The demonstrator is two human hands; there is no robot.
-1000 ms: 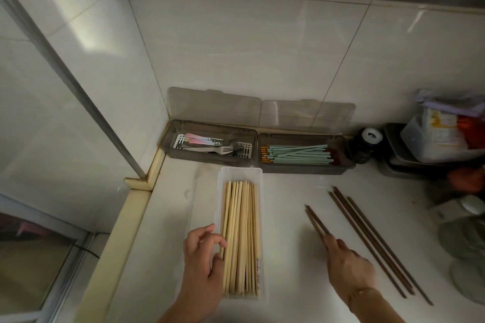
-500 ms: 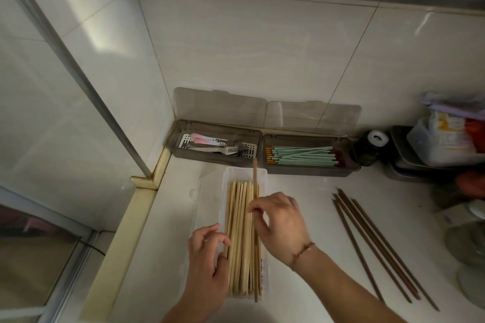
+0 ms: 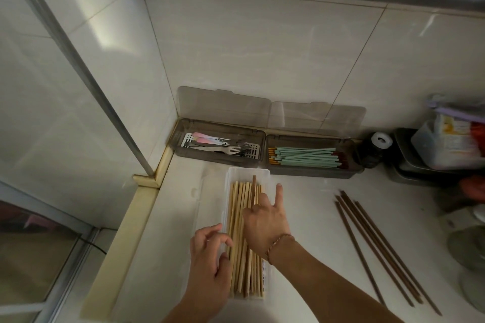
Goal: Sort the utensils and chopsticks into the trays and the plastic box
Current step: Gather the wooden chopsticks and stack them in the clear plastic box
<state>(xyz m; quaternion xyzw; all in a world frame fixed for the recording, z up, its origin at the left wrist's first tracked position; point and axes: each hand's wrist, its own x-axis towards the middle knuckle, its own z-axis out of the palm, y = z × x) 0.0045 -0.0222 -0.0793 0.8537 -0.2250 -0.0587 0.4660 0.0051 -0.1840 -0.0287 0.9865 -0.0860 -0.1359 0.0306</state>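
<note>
A clear plastic box [image 3: 248, 170] lies lengthwise on the white counter and holds several pale wooden chopsticks [image 3: 237, 204]. My right hand [image 3: 265, 220] is over the box and pinches a dark brown chopstick [image 3: 253, 189] lying among the pale ones; one finger sticks out straight. My left hand [image 3: 210, 252] holds the box's left rim between thumb and curled fingers. Several dark chopsticks [image 3: 372, 241] lie loose on the counter to the right. Against the wall, the left tray [image 3: 217, 159] holds forks and spoons [image 3: 228, 149], and the right tray [image 3: 315, 172] holds teal chopsticks [image 3: 304, 156].
Both trays have their lids folded up against the tiled wall. A dark jar with a white cap [image 3: 375, 149] and a metal pan [image 3: 404, 165] holding a plastic container stand at the back right. Glassware [image 3: 472, 244] sits at the right edge. A cream trim [image 3: 118, 257] marks the counter's left edge.
My right hand carried a dark chopstick from the counter to the box and has now drawn it back, so its tip lies inside. My left hand stayed at the rim.
</note>
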